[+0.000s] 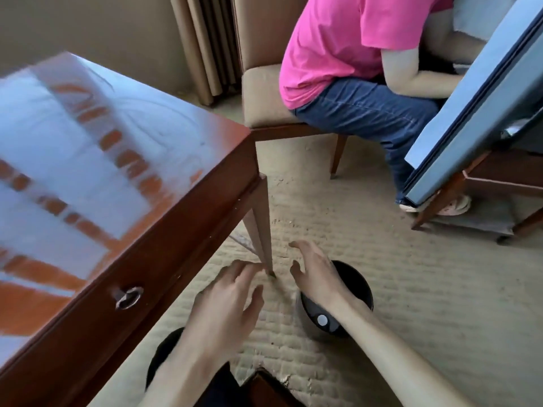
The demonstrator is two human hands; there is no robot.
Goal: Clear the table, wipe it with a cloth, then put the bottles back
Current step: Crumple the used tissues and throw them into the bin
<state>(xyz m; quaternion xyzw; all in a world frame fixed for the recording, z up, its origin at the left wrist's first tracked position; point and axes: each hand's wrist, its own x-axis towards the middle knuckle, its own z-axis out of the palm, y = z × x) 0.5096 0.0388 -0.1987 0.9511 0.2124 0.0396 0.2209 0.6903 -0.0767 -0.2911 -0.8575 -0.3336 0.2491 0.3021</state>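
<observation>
I'm reaching both hands, left [226, 301] & right [316, 274], down w/ fingers spread & holding nothing, toward a dark bottle [335, 301] lying on the carpet under my right wrist, nr the bare surface [88, 160]'s leg — prob the put-back step; next I'm needing a grip on it.

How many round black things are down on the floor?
2. One black round thing sits on the carpet under the right hand. The other peeks out behind the left forearm by the table. More may be hidden.
</observation>
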